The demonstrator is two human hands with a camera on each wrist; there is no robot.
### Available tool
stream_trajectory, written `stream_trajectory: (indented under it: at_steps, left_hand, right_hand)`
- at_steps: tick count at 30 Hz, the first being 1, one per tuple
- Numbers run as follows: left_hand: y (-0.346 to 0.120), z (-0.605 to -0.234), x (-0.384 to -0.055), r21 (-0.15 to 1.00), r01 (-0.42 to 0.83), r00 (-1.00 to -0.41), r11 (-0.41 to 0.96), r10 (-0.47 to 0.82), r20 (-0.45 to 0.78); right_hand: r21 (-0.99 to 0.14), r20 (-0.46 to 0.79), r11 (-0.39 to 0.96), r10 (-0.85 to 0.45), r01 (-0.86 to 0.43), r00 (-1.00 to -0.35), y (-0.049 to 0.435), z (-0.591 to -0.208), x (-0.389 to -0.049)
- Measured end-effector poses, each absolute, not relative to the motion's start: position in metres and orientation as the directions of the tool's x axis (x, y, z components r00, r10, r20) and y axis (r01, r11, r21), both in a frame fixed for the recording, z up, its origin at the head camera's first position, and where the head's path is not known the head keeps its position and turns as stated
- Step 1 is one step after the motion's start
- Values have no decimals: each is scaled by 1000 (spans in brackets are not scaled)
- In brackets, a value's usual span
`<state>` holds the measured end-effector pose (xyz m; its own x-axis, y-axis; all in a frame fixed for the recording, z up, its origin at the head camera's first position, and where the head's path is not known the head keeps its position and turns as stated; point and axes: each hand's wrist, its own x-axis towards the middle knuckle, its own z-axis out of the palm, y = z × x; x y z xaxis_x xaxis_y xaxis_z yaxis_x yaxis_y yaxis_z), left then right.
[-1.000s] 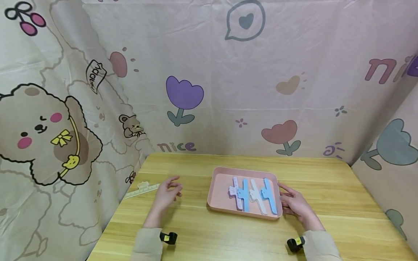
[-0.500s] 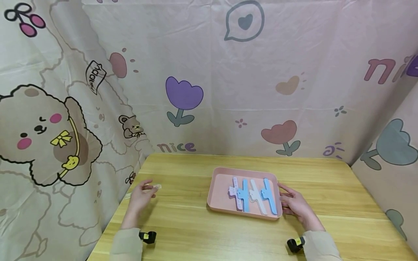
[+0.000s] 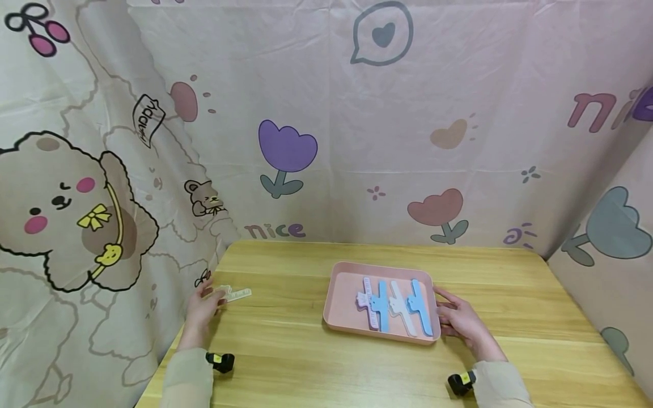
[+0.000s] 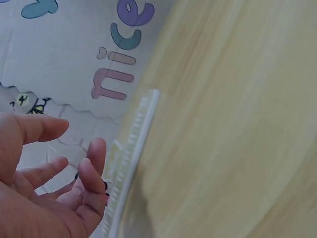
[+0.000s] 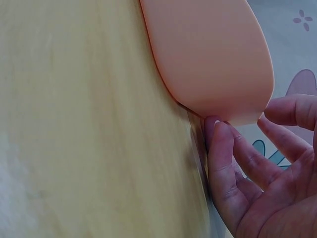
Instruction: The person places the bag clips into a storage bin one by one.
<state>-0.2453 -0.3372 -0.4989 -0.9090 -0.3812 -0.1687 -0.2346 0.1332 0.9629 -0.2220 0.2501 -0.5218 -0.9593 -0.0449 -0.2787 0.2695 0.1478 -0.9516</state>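
Observation:
My left hand (image 3: 202, 309) is by the table's left edge, beside a clear ruler-like long clip (image 3: 238, 294); the fingers overlap part of it in the head view. In the left wrist view the fingers are loosely bent, with a gap between thumb and fingers, and the clip (image 4: 130, 158) runs past behind the fingertips. At the right end of a pink tray (image 3: 340, 300), my right hand (image 3: 461, 320) grips it, fingertips (image 5: 220, 136) against its outer wall and a digit at the rim. Lilac (image 3: 374, 317), blue (image 3: 384, 320), whitish (image 3: 403, 309) and another blue long clip (image 3: 420, 309) lie in the tray.
The wooden table (image 3: 285, 351) carries the tray right of its middle. A printed curtain (image 3: 331, 113) hangs along its back and sides, close to the left hand.
My left hand has moved left, reaching and passing over the clear clip. That clip's exposed right end has shifted slightly. The right hand and the tray stay in place.

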Motion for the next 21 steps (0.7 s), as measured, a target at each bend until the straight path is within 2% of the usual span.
stream_trajectory:
  at_steps: [8, 21]
  left_hand:
    - [-343, -508, -247, 956, -286, -919, 63, -299, -256]
    - [-338, -504, -239, 943, -291, -948, 161, -182, -261]
  right_hand:
    - [-953, -273, 155, -57, 261, -960, 251, -524, -222]
    - [-954, -270, 152, -63, 258, -961, 252, -524, -221]
